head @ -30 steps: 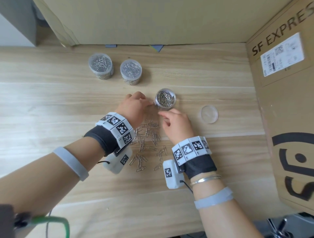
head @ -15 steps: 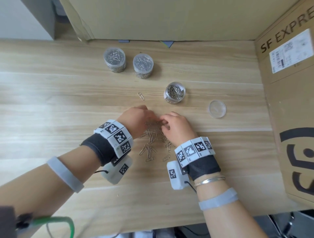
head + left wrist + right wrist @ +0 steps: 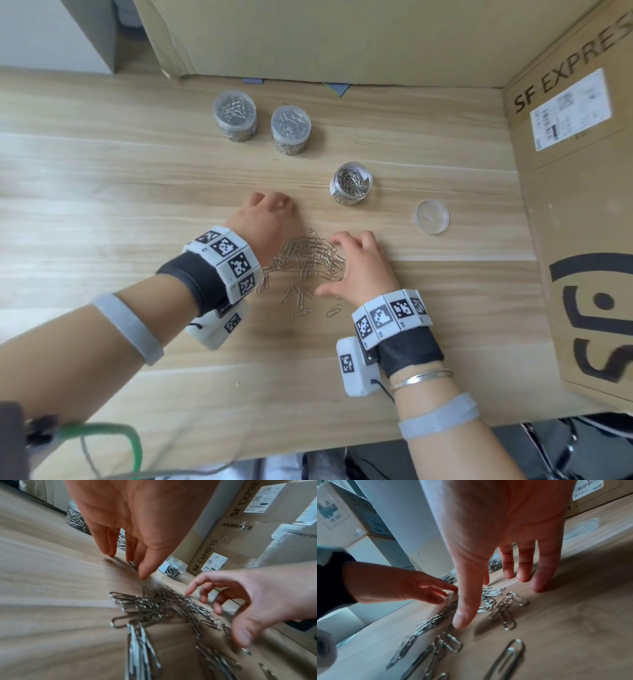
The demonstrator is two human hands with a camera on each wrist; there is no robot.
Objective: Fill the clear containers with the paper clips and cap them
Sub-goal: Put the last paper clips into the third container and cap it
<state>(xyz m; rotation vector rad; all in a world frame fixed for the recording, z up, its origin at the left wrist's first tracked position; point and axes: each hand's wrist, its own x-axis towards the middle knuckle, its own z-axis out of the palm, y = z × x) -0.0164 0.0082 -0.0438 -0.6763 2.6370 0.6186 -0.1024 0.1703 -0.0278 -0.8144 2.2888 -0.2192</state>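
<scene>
A heap of silver paper clips (image 3: 308, 260) lies mid-table, with a few strays toward me. My right hand (image 3: 330, 265) hovers over the heap's right side, its fingers (image 3: 523, 574) spread and loosely bent, holding nothing. My left hand (image 3: 270, 205) reaches beyond the heap; its straight fingertips (image 3: 131, 559) press one stray clip (image 3: 133, 565) against the wood. Beyond the heap, to the right, stands an open clear container (image 3: 351, 185), part full of clips. Its clear lid (image 3: 432, 216) lies to the right.
Two capped clear containers full of clips (image 3: 234, 114) (image 3: 290, 128) stand at the back of the wooden table (image 3: 102, 205). A large SF Express cardboard box (image 3: 579, 205) walls off the right side, and another cardboard sheet (image 3: 325, 37) closes the back.
Both hands drew back from the open container to the heap. My left hand then reached left and away from me onto the single stray clip. My right hand stayed at the heap.
</scene>
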